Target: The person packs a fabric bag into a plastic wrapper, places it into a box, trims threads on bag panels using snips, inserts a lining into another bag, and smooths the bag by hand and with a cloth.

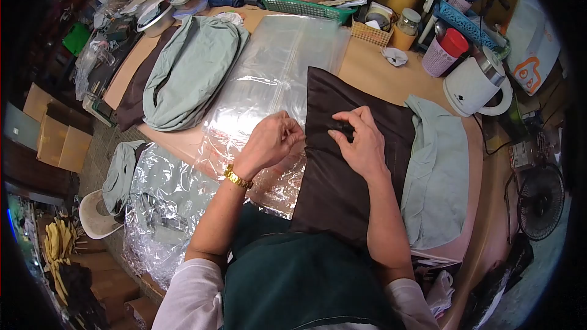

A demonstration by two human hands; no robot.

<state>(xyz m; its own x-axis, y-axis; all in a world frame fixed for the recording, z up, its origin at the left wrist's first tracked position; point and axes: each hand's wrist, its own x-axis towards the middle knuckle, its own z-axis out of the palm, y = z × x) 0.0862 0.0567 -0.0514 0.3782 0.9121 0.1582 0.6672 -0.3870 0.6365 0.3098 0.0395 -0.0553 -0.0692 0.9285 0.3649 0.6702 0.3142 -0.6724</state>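
Dark brown fabric [342, 189] lies flat in front of me, its left edge over clear plastic sheets. My left hand [278, 137], a gold watch [237, 176] on its wrist, is closed in a pinch at that left edge. What its fingertips hold is too small to make out. Over the brown fabric, my right hand [362, 143] is closed around a small black object [343, 127], mostly hidden by the fingers. Grey-green fabric [437, 177] adjoins the brown piece on the right. The clear plastic sheets [278, 61] stretch toward the back of the table.
Folded grey-green fabric [192, 73] rests at the back left. Plastic-wrapped fabric [162, 189] sits lower left, by a white chair [98, 217]. A green basket [299, 7] stands at the back. A white kettle [474, 85], a purple cup [437, 58] and a fan [541, 201] are on the right.
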